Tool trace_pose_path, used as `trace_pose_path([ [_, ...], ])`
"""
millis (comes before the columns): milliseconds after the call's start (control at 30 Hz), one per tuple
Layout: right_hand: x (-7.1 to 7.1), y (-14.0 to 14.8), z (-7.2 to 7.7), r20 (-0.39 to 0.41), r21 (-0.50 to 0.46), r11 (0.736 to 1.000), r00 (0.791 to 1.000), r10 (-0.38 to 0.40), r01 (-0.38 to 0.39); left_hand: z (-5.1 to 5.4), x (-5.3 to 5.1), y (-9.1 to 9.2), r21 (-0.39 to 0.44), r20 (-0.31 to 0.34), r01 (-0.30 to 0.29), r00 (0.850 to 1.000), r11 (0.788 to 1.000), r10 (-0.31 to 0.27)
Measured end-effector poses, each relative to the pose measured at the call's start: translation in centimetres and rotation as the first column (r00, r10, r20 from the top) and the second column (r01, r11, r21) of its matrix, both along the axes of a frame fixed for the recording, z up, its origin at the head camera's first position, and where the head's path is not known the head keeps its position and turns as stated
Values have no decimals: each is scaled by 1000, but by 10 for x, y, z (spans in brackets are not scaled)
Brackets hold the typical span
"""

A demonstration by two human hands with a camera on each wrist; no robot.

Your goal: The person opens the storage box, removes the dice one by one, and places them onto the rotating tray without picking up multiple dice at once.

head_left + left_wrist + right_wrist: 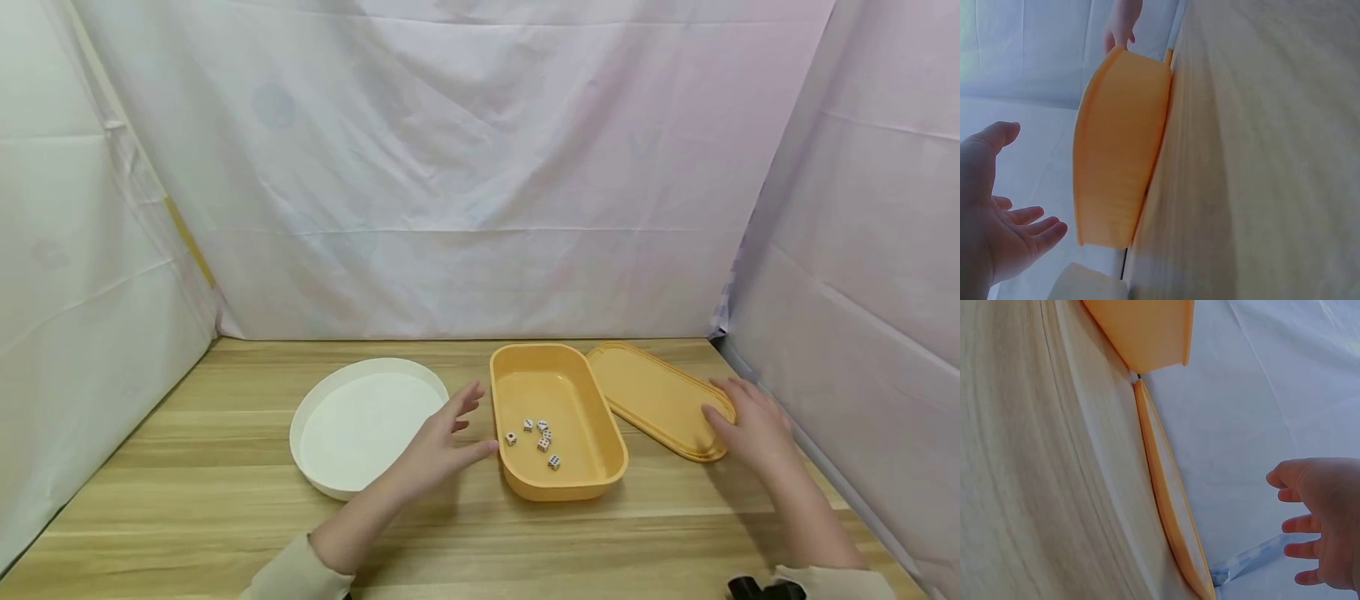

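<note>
The left hand [441, 450] hovers left of the yellow box [557, 492], the right hand [759, 427] over the right end of the lid [652, 393] (both with relaxed fingers, grasping nothing), which lies aside, presumably so the dice [543, 445] in the box's near half are reachable.

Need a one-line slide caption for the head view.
Left hand beside a yellow container holding white dice, right hand near the yellow lid, with a round white tray on the left.
</note>
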State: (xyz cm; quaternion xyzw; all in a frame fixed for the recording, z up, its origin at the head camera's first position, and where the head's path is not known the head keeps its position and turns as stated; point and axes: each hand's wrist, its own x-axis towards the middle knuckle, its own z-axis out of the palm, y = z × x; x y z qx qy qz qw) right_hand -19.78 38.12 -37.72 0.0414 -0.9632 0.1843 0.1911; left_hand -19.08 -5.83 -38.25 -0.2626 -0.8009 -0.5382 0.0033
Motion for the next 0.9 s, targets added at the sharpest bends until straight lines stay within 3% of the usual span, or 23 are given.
trace_pose_path([
  [300,6,-16,12,-22,3,1000,999,24,-24,11,-3,-11,17,-82,-42,996,999,44],
  [467,10,-26,19,-71,2,999,996,50,-50,18,-3,-18,8,-87,-58,995,998,58],
  [700,17,-40,27,-133,-16,995,987,94,-97,27,-2,-33,4,-148,-76,986,997,76],
  [900,23,-52,33,-195,-25,988,970,144,-152,28,0,-48,-1,-142,-99,985,995,98],
])
